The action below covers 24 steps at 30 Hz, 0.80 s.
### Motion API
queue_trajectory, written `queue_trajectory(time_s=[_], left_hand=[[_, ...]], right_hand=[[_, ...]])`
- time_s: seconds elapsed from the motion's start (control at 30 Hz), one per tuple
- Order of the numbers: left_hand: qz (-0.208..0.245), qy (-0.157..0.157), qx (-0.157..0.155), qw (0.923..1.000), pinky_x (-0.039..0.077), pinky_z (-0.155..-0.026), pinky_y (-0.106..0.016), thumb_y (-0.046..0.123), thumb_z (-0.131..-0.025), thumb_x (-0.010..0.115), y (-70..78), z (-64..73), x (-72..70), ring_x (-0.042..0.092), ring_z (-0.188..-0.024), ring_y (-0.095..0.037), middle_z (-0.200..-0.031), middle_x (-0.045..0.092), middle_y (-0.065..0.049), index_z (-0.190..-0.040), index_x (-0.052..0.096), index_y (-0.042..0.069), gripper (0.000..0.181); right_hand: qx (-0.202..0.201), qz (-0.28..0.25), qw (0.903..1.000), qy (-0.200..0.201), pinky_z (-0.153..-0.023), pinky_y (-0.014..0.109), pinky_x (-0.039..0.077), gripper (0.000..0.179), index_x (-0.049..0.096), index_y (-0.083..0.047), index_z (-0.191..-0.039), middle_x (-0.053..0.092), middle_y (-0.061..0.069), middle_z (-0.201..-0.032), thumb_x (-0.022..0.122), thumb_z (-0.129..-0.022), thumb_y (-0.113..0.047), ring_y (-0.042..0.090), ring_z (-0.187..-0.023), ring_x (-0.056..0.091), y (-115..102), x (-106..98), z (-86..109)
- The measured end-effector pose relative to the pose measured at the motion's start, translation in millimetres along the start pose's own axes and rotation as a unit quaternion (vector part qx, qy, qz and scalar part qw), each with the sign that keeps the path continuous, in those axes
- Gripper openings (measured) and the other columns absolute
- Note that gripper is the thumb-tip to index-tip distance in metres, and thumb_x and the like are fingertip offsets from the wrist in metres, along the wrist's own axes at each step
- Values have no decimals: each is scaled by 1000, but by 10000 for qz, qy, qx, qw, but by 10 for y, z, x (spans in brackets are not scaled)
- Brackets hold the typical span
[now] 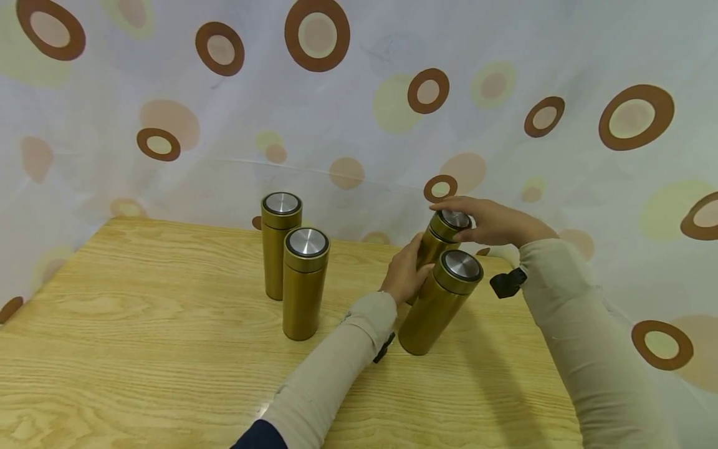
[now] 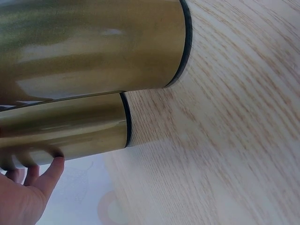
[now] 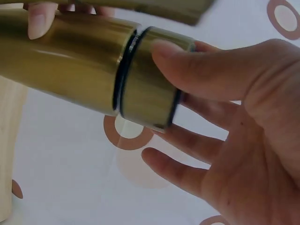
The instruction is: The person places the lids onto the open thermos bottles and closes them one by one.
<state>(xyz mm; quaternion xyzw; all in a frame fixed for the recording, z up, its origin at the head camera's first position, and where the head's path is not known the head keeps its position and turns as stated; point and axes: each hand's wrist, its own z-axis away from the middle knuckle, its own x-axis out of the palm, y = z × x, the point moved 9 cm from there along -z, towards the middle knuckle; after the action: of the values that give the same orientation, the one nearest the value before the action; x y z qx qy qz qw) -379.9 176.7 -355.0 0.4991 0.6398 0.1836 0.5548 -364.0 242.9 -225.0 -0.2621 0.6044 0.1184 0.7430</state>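
Note:
My left hand [image 1: 402, 275] grips the body of a gold thermos flask [image 1: 429, 248] at the back right, its thumb in front. My right hand [image 1: 487, 222] holds that flask's gold lid [image 3: 150, 79] by its sides, thumb on one side and fingers on the other. A dark ring shows at the joint between lid and body. Just in front stands a second gold flask [image 1: 430, 315] with a silver-topped lid, partly hiding the gripped one. In the left wrist view, fingertips [image 2: 54, 173] lie along the gripped flask's body [image 2: 84, 126].
Two more gold flasks stand upright to the left, one at the back [image 1: 275, 262] and one nearer [image 1: 303, 299]. All are on a wooden table [image 1: 168, 349]. Behind it hangs a pale cloth [image 1: 359, 112] with brown ring patterns.

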Motion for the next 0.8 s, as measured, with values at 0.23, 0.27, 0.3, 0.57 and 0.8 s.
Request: queue_trajectory(time_s=[0.23,0.27,0.3,0.57,0.8], left_hand=[[24,-73,-52,10000,39,-108,-32,20,-95,61,-19,12,28,46,-131,-21,-147,43,-7,-152,26,13,67],[23,-67,-56,10000,39,-108,-32,20,-95,61,-16,14,25,46,-131,-21,-147,43,-7,-152,26,13,67],[35,-63,-48,10000,40,-108,-32,20,-95,61,-12,15,22,47,-130,-21,-147,44,-6,-151,26,14,67],[63,-43,-1,10000,40,-107,-31,20,-95,61,0,6,12,47,-129,-20,-145,46,-5,-151,28,15,66],[103,-31,-44,9999,39,-108,-32,19,-95,62,-14,3,8,46,-130,-20,-146,45,-4,-151,28,16,65]], right_hand=[[325,288,9990,75,-100,60,39,62,41,-11,-146,34,21,-149,65,-90,-1,45,-131,39,34,36,-71],[333,306,9990,66,-100,60,39,62,40,-10,-146,34,21,-149,64,-90,-2,45,-131,39,35,37,-74],[329,309,9990,59,-101,60,39,61,40,-10,-146,34,22,-149,64,-91,-2,45,-131,39,34,36,-77],[212,587,9981,3,-92,54,46,61,36,1,-146,46,28,-134,63,-95,-18,39,-113,54,10,9,-89],[1152,987,9869,552,-79,51,49,72,50,2,-136,54,26,-113,60,-90,-52,36,-94,56,186,-49,-134]])
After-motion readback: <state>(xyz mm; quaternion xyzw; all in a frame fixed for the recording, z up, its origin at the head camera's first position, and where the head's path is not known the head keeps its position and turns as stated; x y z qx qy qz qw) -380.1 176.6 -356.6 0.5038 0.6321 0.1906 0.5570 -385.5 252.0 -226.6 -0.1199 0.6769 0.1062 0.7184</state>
